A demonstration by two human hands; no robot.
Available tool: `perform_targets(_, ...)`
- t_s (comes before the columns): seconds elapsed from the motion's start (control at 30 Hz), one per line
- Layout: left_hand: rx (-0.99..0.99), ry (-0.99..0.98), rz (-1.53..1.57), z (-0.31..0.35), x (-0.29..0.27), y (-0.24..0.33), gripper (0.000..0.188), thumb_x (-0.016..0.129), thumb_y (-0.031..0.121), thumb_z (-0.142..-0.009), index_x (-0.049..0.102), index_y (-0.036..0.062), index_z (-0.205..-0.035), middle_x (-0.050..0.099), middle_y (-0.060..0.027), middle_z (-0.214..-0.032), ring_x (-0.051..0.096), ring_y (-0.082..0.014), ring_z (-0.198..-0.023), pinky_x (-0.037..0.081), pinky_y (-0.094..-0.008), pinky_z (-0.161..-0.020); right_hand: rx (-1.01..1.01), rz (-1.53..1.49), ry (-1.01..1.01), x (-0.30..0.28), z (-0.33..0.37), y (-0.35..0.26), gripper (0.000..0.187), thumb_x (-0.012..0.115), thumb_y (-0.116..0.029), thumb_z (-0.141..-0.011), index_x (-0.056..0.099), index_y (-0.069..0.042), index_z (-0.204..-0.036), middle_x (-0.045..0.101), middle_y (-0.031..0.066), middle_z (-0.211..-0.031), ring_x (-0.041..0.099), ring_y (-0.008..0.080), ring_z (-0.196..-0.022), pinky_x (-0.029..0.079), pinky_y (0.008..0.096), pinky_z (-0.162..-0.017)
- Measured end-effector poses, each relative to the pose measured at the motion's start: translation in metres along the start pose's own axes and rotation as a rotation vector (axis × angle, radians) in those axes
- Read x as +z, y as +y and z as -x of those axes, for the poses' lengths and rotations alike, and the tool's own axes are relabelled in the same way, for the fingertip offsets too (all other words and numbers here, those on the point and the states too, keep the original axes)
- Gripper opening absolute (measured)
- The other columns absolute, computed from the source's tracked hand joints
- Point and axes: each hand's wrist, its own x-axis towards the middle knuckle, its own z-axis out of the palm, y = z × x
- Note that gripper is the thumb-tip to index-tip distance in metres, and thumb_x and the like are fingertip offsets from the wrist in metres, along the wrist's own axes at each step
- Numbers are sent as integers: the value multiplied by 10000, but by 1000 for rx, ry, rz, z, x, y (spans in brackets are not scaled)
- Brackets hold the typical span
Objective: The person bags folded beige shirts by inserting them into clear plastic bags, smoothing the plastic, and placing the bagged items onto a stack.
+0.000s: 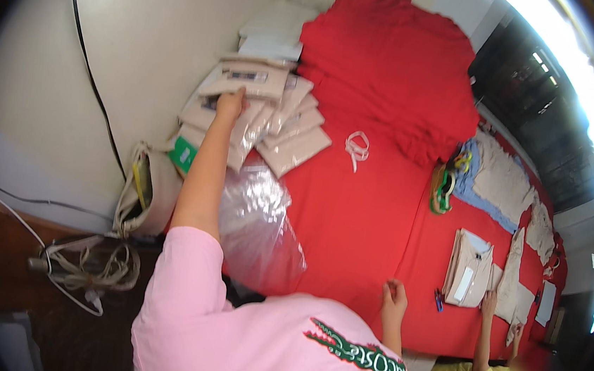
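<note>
My left arm stretches far out to a pile of beige folded garments in clear plastic bags (pixel 294 141). The fingers of my left hand (pixel 231 102) are closed on the near edge of the topmost bagged garment (pixel 255 77), which lies slightly raised over the others. My right hand (pixel 393 294) hovers by the table's near edge with its fingers curled in and nothing visible in them. Between my arm and the bare red cloth lies a heap of empty clear plastic bags (pixel 258 224). A green card (pixel 182 153) pokes out left of the pile.
Red cloth (pixel 349 239) covers the long table, bunched up at the back (pixel 393 59). A white looped strip (pixel 356 150) and a tape roll (pixel 442 191) lie on it. Right, a co-worker's hand (pixel 489 301) touches folded beige shirts (pixel 468 268). A canvas bag (pixel 152 190) stands left.
</note>
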Motion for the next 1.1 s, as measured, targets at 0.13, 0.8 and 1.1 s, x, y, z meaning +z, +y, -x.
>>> perform_targets(0.13, 424, 231, -722, 192, 112, -11, 776, 785, 492, -928, 546, -5, -1473, 427, -306, -1643, 428, -454, -1506, 257, -689, -1252, -86, 383, -59, -4, 26, 1, 268, 757, -106, -1001, 700, -30, -1251, 725, 104, -1132, 663, 167, -818, 564, 329, -728)
perform_targets(0.8, 482, -222, -578, 463, 44, -61, 376, 569, 367, -1125, 798, 93, -1243, 635, -118, -1530, 469, -373, -1522, 136, -677, -1296, -1325, 729, -619, 204, 9, -110, 631, 781, -353, -948, 592, -141, -1511, 565, 146, -1564, 537, 319, -1427, 381, 582, -1183)
perform_targets(1.1, 735, 391, -447, 427, 57, -97, 545, 676, 353, -1039, 523, -8, -1418, 530, -232, -1438, 447, -427, -1424, 246, -619, -1260, -383, -92, -568, 235, -54, -234, 456, 619, -366, -1133, 769, 10, -923, 691, 77, -651, 635, 140, -559, 499, 302, -541)
